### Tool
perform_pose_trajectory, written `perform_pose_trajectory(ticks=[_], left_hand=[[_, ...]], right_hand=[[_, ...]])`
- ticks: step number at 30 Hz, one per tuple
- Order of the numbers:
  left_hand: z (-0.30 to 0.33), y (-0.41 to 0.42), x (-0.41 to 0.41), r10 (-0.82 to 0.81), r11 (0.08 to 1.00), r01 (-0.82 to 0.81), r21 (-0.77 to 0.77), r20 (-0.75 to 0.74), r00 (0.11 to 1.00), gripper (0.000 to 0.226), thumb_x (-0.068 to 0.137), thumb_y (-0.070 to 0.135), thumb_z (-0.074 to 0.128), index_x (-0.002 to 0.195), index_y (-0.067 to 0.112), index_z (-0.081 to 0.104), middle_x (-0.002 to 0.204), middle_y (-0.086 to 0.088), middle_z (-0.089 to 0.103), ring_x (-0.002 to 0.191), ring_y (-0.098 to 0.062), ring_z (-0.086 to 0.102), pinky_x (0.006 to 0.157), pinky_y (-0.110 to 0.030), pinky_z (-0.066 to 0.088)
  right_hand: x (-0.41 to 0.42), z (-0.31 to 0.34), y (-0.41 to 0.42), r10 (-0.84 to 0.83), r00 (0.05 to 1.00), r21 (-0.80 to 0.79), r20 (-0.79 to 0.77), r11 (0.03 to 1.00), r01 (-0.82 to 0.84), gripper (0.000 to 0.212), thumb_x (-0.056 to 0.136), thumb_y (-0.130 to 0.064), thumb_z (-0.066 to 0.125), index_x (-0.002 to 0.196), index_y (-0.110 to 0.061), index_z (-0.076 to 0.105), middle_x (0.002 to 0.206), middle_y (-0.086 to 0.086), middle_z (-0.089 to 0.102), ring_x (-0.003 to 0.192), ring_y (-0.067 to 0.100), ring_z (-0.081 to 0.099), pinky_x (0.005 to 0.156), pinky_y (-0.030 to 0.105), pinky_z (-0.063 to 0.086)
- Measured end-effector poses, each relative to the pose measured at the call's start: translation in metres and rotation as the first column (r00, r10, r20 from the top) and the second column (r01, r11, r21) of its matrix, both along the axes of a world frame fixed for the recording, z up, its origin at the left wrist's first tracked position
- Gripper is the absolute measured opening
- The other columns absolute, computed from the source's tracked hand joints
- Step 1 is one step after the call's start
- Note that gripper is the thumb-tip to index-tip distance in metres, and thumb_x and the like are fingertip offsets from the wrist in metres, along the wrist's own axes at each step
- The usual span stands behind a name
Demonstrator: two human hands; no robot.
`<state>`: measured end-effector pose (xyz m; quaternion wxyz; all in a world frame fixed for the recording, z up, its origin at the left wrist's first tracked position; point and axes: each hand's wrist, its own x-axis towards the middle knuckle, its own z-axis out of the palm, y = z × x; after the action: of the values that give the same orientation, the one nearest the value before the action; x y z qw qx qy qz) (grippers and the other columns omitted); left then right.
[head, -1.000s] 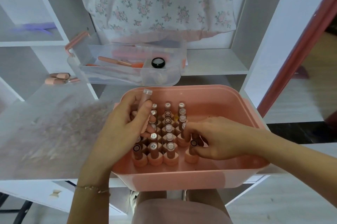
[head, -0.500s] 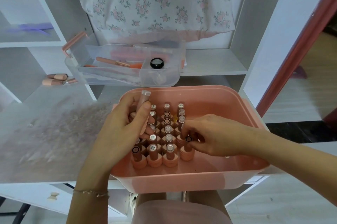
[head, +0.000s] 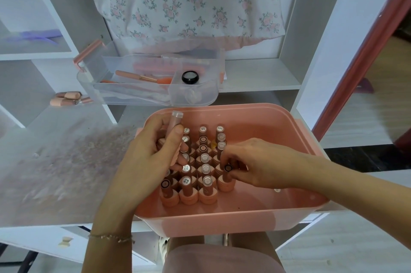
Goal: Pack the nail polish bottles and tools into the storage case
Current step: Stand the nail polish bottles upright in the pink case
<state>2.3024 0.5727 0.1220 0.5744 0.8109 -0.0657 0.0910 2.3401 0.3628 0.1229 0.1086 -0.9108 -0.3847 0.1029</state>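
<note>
Pink case (head: 233,219) holds about nineteen bottles (head: 205,170); two hands (head: 142,161) inside.

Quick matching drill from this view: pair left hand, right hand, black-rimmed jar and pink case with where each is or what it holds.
Things:
1. left hand
2. right hand
3. black-rimmed jar
4. pink case

States:
A. in the clear tray on the shelf
B. pinches a bottle in the front rows
C. grips a clear-capped tube
D. holds rows of upright bottles

Pairs: 1-C, 2-B, 3-A, 4-D
</note>
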Motion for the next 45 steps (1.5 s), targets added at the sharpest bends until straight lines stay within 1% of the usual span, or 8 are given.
perform_pose_trajectory(ticks=[4,11,22,25,31,39,43,45], left_hand=[[-0.0001,0.0008,0.0000,-0.007,1.000,0.007,0.007,0.001,1.000,0.011,0.080,0.047,0.048,0.088,0.043,0.055,0.074,0.000,0.069,0.062,-0.016,0.068,0.067,-0.046,0.057],[0.0003,0.0000,-0.0002,-0.008,1.000,0.008,-0.003,-0.014,1.000,0.015,0.079,0.047,0.048,0.090,0.038,0.055,0.074,0.001,0.069,0.060,-0.015,0.068,0.064,-0.043,0.057],[0.0017,0.0001,-0.0009,-0.007,1.000,0.007,-0.002,-0.021,1.000,0.016,0.079,0.051,0.049,0.089,0.041,0.055,0.073,0.000,0.068,0.062,-0.017,0.068,0.069,-0.049,0.057],[0.0025,-0.0003,-0.0018,-0.010,1.000,0.010,-0.007,-0.022,1.000,0.030,0.074,0.062,0.050,0.091,0.039,0.055,0.074,0.001,0.069,0.063,-0.017,0.068,0.069,-0.049,0.058],[0.0037,0.0002,-0.0032,-0.008,1.000,0.008,0.002,-0.019,1.000,0.032,0.071,0.060,0.047,0.091,0.037,0.056,0.075,0.001,0.069,0.062,-0.016,0.069,0.068,-0.045,0.058],[0.0028,-0.0001,-0.0024,-0.011,1.000,0.011,-0.001,-0.019,1.000,0.019,0.078,0.056,0.049,0.087,0.040,0.056,0.075,0.000,0.068,0.062,-0.016,0.069,0.067,-0.045,0.058],[0.0030,-0.0003,-0.0031,-0.019,1.000,0.019,-0.004,-0.021,1.000,0.023,0.077,0.060,0.049,0.086,0.040,0.057,0.075,0.001,0.068,0.063,-0.017,0.069,0.067,-0.044,0.058],[0.0031,-0.0006,-0.0030,-0.020,1.000,0.020,-0.004,-0.026,0.999,0.024,0.075,0.061,0.049,0.086,0.041,0.057,0.075,0.001,0.068,0.063,-0.016,0.068,0.065,-0.041,0.057]], right_hand=[[0.0000,-0.0008,0.0002,-0.007,1.000,0.010,-0.002,1.000,0.007,0.018,0.088,-0.029,0.057,0.105,-0.024,0.054,0.088,-0.012,0.051,0.076,0.003,0.041,0.075,0.028,0.047],[0.0001,-0.0017,0.0001,-0.020,1.000,0.025,-0.010,0.999,0.020,0.019,0.088,-0.028,0.057,0.106,-0.023,0.055,0.097,-0.003,0.063,0.078,0.006,0.044,0.077,0.030,0.047],[-0.0006,-0.0052,-0.0008,-0.005,1.000,0.035,0.024,0.999,0.004,0.018,0.087,-0.031,0.057,0.105,-0.026,0.054,0.095,-0.009,0.060,0.074,0.003,0.040,0.068,0.021,0.039],[-0.0016,-0.0043,-0.0007,0.002,1.000,0.036,0.018,0.999,-0.002,0.017,0.088,-0.031,0.056,0.104,-0.026,0.054,0.094,-0.009,0.060,0.074,0.003,0.041,0.069,0.022,0.041],[-0.0022,-0.0041,-0.0007,-0.010,1.000,0.028,0.021,1.000,0.010,0.017,0.088,-0.032,0.056,0.104,-0.026,0.054,0.089,-0.010,0.057,0.074,0.003,0.042,0.069,0.023,0.043],[-0.0026,-0.0026,0.0001,-0.011,1.000,0.021,0.012,1.000,0.011,0.018,0.088,-0.032,0.056,0.104,-0.026,0.054,0.095,-0.008,0.059,0.075,0.003,0.042,0.071,0.023,0.042],[-0.0046,0.0002,0.0003,-0.007,1.000,0.019,0.000,1.000,0.007,0.022,0.088,-0.033,0.056,0.108,-0.025,0.054,0.099,-0.007,0.061,0.077,0.005,0.043,0.076,0.028,0.046],[-0.0068,0.0021,-0.0010,-0.005,0.999,0.038,0.043,0.999,0.004,0.027,0.087,-0.039,0.055,0.109,-0.024,0.054,0.097,-0.007,0.062,0.077,0.005,0.045,0.076,0.031,0.048]])
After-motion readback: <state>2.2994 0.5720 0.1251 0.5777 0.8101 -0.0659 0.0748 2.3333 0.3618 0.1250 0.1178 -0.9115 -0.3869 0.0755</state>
